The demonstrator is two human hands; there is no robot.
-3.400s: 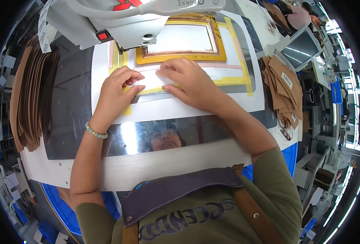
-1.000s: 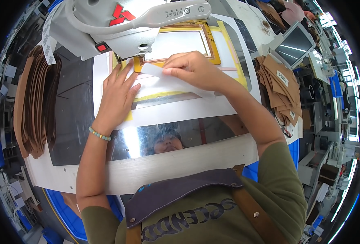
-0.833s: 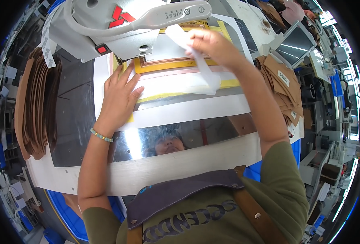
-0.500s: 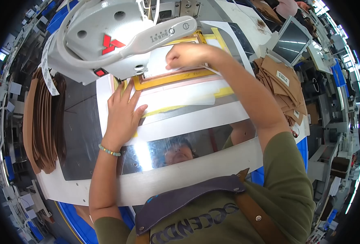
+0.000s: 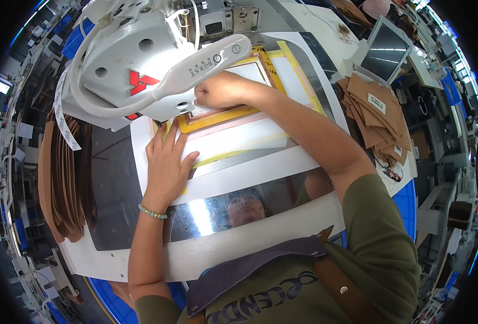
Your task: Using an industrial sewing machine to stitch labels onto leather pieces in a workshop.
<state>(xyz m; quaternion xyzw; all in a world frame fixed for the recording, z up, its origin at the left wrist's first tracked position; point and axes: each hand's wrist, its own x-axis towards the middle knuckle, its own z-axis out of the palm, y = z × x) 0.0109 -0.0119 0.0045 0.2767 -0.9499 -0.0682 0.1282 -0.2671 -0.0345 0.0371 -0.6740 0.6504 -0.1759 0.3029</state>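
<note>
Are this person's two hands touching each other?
Apart. The head view shows part of the yellow frame between the left hand, spread flat, and the right hand, curled farther forward.

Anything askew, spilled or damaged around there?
Mainly the brown pieces at the right: they lie fanned at uneven angles, unlike the lined-up stack at the left. A white strip also dangles from the machine. I see no spill or damage.

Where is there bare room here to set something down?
Two patches of dark plate: left, between the brown stack and the white sheet; and the shiny front strip, right of the left forearm, between sheet and pale table edge. Crowded: around the yellow frame, with the left hand, right hand and white machine close by.
</note>
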